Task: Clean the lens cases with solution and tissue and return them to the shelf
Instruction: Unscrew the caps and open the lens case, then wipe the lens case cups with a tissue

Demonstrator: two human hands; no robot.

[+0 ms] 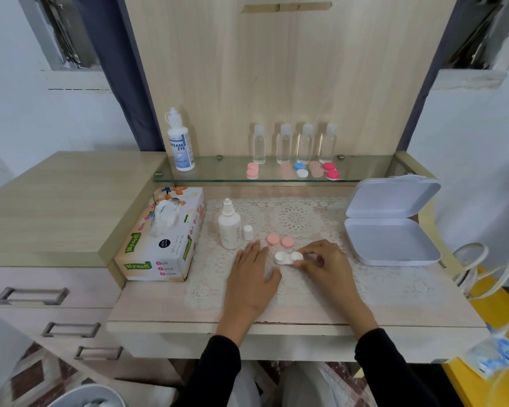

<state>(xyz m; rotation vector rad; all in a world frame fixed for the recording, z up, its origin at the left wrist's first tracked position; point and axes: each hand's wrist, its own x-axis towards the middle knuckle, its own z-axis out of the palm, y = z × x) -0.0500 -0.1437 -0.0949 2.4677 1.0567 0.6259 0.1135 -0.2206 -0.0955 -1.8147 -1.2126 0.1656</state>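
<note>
Head view, seated person at a pale wood-grain desk (159, 306).

**Edges and free room.** The left hand (253, 277) lies flat on a white lace mat (306, 212), with its fingers straight and holding nothing. Its fingertips are just beside the base of a small white plastic solution bottle (229, 227). The bottle's small white cap (248, 232) stands upright beside it.

The right hand (321, 262) has its fingers curled, and the fingertips pinch the right well of a white two-well plastic lens case (288, 257). The case rests on the mat between the two hands. Two round pink screw caps (273, 239) lie just behind the case, apart from it.

On the left stands a printed cardboard tissue box (162, 236), near the bottle. On the right sits an open white hinged plastic box (391, 221), with bare mat between it and the right hand. Bare desk runs from the wrists to the front edge.

**Surface and room.** A clear glass shelf (218, 174) spans the back of the desk. It carries a tall white solution bottle with blue label (181, 142), four clear small bottles (284, 143) in a row, and closed lens cases in front of them:
- a pink lens case (252, 170)
- a blue-and-white lens case (301, 169)
- a red lens case (331, 170)

A panel of light wood (276, 69) rises behind the shelf. Drawers with metal handles (33, 295) stand at the left.
</note>
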